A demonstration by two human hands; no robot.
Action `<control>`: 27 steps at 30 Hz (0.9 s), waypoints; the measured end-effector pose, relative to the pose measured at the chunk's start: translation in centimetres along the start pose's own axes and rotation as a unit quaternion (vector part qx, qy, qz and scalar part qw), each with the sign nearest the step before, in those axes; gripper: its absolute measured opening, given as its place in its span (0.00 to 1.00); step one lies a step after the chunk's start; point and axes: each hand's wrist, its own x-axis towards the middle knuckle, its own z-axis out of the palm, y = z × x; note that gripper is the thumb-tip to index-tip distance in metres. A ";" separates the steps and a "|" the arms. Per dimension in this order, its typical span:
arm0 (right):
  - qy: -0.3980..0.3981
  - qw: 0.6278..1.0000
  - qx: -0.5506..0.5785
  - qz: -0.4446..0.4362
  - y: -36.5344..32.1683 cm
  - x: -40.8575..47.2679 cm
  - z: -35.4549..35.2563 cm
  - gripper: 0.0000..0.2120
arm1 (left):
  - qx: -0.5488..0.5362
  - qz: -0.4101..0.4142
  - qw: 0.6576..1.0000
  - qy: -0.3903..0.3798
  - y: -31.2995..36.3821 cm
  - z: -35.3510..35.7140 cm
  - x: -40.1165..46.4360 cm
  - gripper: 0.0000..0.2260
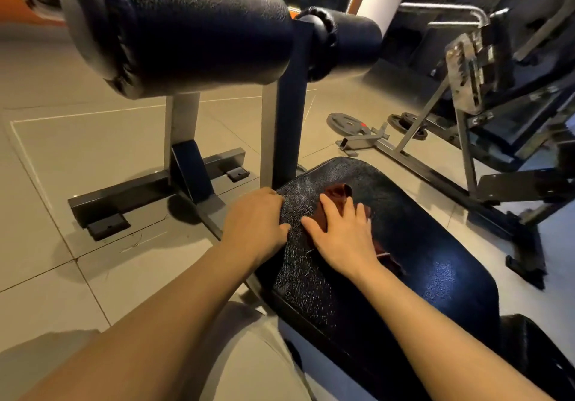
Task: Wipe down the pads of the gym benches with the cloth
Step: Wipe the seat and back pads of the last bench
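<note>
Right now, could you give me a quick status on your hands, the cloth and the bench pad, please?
Right hand flat on dark red cloth, pressing it to seat pad. Left hand grips pad's edge. Roller pads overhead, not blocking.

My cloth [337, 194] dark red-brown. Bench pad [420, 245] glossy black, cracked whitish pattern near my side. Roller pads [186, 27] black. Floor tiles [77, 152] beige.

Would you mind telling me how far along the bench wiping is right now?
Done: cannot tell; the seat pad shines at right, but that may be lighting. In hand: the right hand presses the dark red cloth flat on the pad while the left hand grips its cracked edge. Left: the roller pads above and the neighbouring bench.
</note>
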 end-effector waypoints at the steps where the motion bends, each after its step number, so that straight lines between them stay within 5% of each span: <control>1: 0.012 1.000 -0.002 -0.024 -0.3 -0.2 0.4 0.31 | 0.001 0.001 1.000 -0.005 -0.1 0.1 0.0 0.19; 6: 0.017 0.973 -0.036 -0.228 1.1 -3.3 0.1 0.33 | -0.016 -0.009 1.000 -0.016 -0.4 0.1 0.1 0.17; 8: 0.012 0.969 -0.062 -0.238 2.2 0.0 -0.3 0.31 | -0.016 -0.014 1.000 -0.003 -0.4 0.2 0.2 0.15; 13: 0.034 0.994 -0.016 -0.102 1.7 8.5 -0.8 0.25 | -0.027 -0.023 0.999 0.002 -0.5 0.1 0.0 0.12; 20: 0.013 0.943 0.003 -0.331 0.0 2.0 -0.2 0.28 | -0.010 -0.008 1.000 -0.001 -0.6 0.0 -0.3 0.17; 27: 0.053 0.985 0.044 -0.159 0.7 9.9 -1.0 0.21 | 0.021 -0.008 1.000 -0.010 -0.5 -0.1 -0.6 0.18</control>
